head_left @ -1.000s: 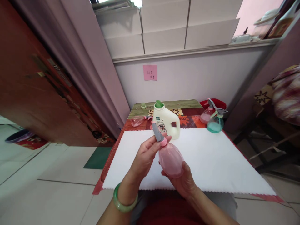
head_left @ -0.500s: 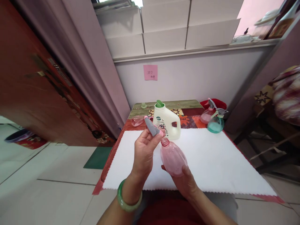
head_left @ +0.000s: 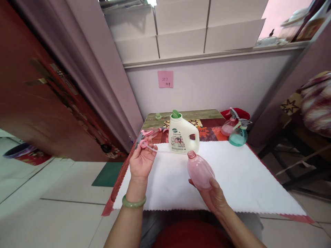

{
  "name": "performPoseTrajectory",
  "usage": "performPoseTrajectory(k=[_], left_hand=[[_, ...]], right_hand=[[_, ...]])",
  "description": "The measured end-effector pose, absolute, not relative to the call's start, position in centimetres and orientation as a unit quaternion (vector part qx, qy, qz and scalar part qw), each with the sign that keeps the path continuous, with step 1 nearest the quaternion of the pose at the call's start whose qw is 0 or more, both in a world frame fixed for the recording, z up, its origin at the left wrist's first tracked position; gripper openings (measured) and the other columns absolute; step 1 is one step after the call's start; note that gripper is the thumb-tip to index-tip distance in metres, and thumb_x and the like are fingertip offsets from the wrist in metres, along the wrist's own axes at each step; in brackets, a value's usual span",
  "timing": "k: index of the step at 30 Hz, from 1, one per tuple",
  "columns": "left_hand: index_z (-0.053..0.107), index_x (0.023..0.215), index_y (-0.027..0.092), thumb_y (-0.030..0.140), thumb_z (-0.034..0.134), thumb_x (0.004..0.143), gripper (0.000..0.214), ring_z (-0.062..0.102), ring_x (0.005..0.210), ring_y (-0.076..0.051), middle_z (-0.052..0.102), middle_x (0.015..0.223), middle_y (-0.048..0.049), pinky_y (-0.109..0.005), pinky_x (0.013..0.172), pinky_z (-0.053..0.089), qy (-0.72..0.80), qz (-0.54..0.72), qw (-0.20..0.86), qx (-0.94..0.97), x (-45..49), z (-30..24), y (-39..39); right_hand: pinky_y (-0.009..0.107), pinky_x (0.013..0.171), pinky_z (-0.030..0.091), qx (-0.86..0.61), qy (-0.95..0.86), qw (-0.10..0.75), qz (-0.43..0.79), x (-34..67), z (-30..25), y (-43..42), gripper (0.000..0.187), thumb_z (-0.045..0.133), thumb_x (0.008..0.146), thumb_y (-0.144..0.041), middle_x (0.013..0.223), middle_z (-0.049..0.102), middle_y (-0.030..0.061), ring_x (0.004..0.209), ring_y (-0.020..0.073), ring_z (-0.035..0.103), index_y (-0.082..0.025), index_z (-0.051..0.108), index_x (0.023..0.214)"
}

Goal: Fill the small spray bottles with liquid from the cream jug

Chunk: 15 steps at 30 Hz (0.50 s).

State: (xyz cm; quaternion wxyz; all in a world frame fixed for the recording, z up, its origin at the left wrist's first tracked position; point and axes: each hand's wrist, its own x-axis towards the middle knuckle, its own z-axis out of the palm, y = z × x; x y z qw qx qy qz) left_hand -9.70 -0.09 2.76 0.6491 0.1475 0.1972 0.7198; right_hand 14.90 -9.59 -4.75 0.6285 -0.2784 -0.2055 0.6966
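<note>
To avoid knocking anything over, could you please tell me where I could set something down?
The widest bare patch is the white cloth right of the right hand, in front of the green spray bottle. A smaller one separates the left hand from the right. Crowded spots: left of the white jug, around the standing pink spray bottle.

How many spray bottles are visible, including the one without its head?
4: one opened pink bottle in the right hand, one lying bottle partly hidden behind the left hand, then a standing pink bottle and a green bottle at far right.
</note>
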Motion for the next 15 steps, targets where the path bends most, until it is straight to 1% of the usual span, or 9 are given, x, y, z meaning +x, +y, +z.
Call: performPoseTrajectory(k=[2,5,8,10,13,15], left_hand=[[0.067,0.117,0.013,0.020,0.034,0.103,0.036,0.070,0.083,-0.016,0.075,0.108,-0.0113,-0.037,0.088,0.057,0.188,0.708,0.672,0.113,-10.4,-0.3,0.5],[0.067,0.117,0.016,0.018,0.040,0.101,0.032,0.070,0.085,-0.016,0.074,0.109,-0.0098,-0.039,0.094,0.056,0.191,0.693,0.688,0.102,-11.0,-5.0,0.9],[0.068,0.117,0.018,0.016,0.044,0.098,0.031,0.071,0.085,-0.017,0.075,0.104,-0.0092,-0.039,0.091,0.057,0.207,0.679,0.698,0.096,-11.6,-8.6,0.7],[0.068,0.120,0.020,0.016,0.046,0.097,0.032,0.072,0.087,-0.018,0.075,0.103,-0.0084,-0.039,0.091,0.057,0.216,0.669,0.705,0.097,-11.9,-10.2,0.4],[0.067,0.124,0.022,0.016,0.049,0.095,0.035,0.073,0.091,-0.020,0.076,0.107,-0.0102,-0.043,0.094,0.057,0.227,0.646,0.722,0.105,-12.2,-11.4,0.0],[0.068,0.124,0.021,0.016,0.049,0.095,0.035,0.074,0.094,-0.022,0.076,0.109,-0.0121,-0.046,0.096,0.056,0.230,0.633,0.731,0.108,-12.4,-11.8,0.0]], right_hand=[[0.041,0.084,0.062,-0.287,-0.192,0.639,0.688,15.8,-5.1,-9.0,0.072,0.087,0.064,-0.052,0.142,0.060,0.0079,0.128,0.0320,0.055,-0.028,0.064,0.128],[0.045,0.085,0.062,-0.295,-0.196,0.663,0.660,17.4,-4.4,-7.4,0.067,0.088,0.064,-0.049,0.139,0.062,0.0074,0.129,0.0326,0.054,-0.028,0.067,0.123],[0.045,0.087,0.062,-0.278,-0.241,0.688,0.626,18.9,-2.0,-4.9,0.067,0.087,0.066,-0.044,0.140,0.062,0.0073,0.132,0.0327,0.053,-0.029,0.065,0.128],[0.044,0.087,0.062,-0.273,-0.274,0.702,0.598,19.7,0.2,-3.0,0.070,0.087,0.067,-0.042,0.140,0.063,0.0074,0.131,0.0325,0.054,-0.028,0.063,0.131],[0.042,0.084,0.062,-0.275,-0.336,0.702,0.564,20.5,3.5,0.0,0.068,0.086,0.067,-0.042,0.135,0.067,0.0080,0.125,0.0328,0.060,-0.026,0.064,0.129],[0.046,0.086,0.061,-0.260,-0.396,0.681,0.559,20.7,5.1,2.0,0.068,0.087,0.067,-0.043,0.130,0.070,0.0104,0.122,0.0349,0.063,-0.023,0.066,0.128]])
